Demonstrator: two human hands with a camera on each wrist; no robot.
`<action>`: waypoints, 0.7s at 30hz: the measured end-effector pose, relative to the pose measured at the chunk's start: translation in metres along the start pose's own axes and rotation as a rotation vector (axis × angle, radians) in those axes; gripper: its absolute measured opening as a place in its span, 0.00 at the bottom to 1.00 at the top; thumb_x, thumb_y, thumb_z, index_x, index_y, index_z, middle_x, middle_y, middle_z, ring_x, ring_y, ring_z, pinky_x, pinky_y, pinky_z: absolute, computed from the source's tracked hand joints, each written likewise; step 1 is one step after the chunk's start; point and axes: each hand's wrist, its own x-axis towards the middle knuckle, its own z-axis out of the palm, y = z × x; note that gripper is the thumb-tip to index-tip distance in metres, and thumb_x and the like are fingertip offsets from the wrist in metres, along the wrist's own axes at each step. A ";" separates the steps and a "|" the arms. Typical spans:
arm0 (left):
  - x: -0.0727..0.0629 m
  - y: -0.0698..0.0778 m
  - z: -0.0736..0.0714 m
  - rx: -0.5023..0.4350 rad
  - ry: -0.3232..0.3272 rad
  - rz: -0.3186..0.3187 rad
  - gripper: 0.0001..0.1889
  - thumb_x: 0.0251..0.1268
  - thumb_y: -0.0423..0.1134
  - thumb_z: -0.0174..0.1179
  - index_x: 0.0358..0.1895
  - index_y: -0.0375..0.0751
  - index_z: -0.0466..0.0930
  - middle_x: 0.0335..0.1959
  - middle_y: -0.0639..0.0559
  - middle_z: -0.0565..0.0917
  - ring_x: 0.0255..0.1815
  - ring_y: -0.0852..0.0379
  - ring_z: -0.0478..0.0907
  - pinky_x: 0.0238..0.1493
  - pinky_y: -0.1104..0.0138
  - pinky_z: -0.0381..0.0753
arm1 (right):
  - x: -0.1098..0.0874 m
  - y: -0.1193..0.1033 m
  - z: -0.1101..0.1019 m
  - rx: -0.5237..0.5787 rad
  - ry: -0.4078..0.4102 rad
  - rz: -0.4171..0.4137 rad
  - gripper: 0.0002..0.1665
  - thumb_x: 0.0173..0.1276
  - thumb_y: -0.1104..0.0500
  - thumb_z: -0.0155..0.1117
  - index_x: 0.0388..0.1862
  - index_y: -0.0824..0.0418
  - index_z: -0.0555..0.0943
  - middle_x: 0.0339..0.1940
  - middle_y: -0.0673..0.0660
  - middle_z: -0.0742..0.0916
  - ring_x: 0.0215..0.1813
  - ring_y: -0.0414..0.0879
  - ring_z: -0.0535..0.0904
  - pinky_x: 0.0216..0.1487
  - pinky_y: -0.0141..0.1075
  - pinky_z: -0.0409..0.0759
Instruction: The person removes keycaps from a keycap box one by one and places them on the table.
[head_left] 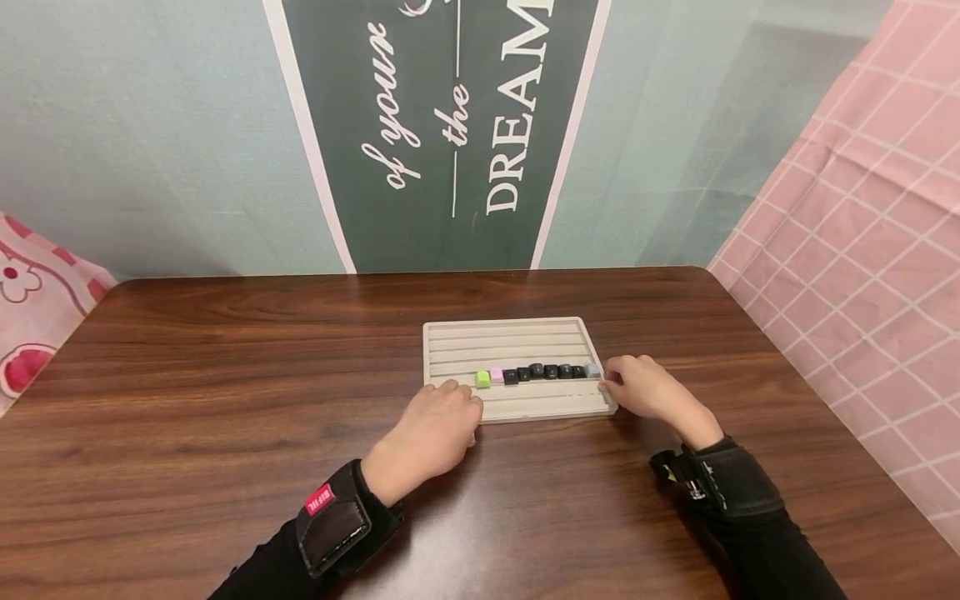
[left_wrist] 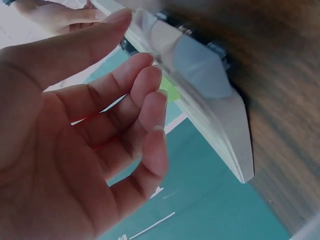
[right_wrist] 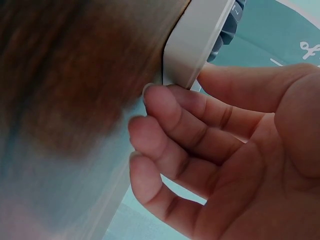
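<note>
A cream tray with ridged rows (head_left: 510,343) lies on the table, a line of keycaps across it. From the left come a lime green keycap (head_left: 482,379), a pink keycap (head_left: 497,375), several black keycaps (head_left: 551,372) and a grey keycap (head_left: 592,370). My left hand (head_left: 435,425) covers the tray's front left corner, its thumb and bent fingers at the rim. At the right end, my right hand (head_left: 648,390) grips the tray's edge; in the right wrist view the thumb (right_wrist: 240,85) lies against the top side, the index finger bent below the corner.
The brown wooden table (head_left: 187,400) runs back to a pale green wall covering with a dark lettered panel (head_left: 450,167). Pink checked cloth (head_left: 847,233) hangs along the right side, and patterned pink cloth (head_left: 37,308) at the left. Both wrists wear black straps.
</note>
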 end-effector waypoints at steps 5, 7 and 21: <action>0.000 -0.001 -0.004 -0.002 -0.001 -0.010 0.10 0.51 0.41 0.66 0.26 0.39 0.77 0.24 0.51 0.76 0.29 0.53 0.73 0.27 0.63 0.71 | 0.000 0.000 0.000 0.005 -0.002 0.002 0.14 0.64 0.63 0.56 0.18 0.58 0.70 0.15 0.49 0.71 0.19 0.42 0.64 0.23 0.34 0.63; 0.000 -0.001 -0.005 -0.002 -0.006 -0.015 0.10 0.53 0.42 0.65 0.27 0.39 0.77 0.25 0.50 0.77 0.30 0.53 0.73 0.27 0.63 0.71 | -0.001 0.000 0.000 0.005 -0.002 0.003 0.14 0.64 0.63 0.57 0.18 0.58 0.70 0.15 0.49 0.72 0.19 0.42 0.64 0.23 0.34 0.63; 0.002 -0.008 -0.001 -0.018 0.012 -0.037 0.08 0.55 0.40 0.63 0.30 0.39 0.78 0.25 0.49 0.76 0.30 0.52 0.74 0.28 0.62 0.71 | -0.001 0.001 0.001 0.006 0.005 -0.007 0.14 0.64 0.63 0.57 0.18 0.58 0.70 0.14 0.49 0.71 0.18 0.41 0.64 0.23 0.34 0.62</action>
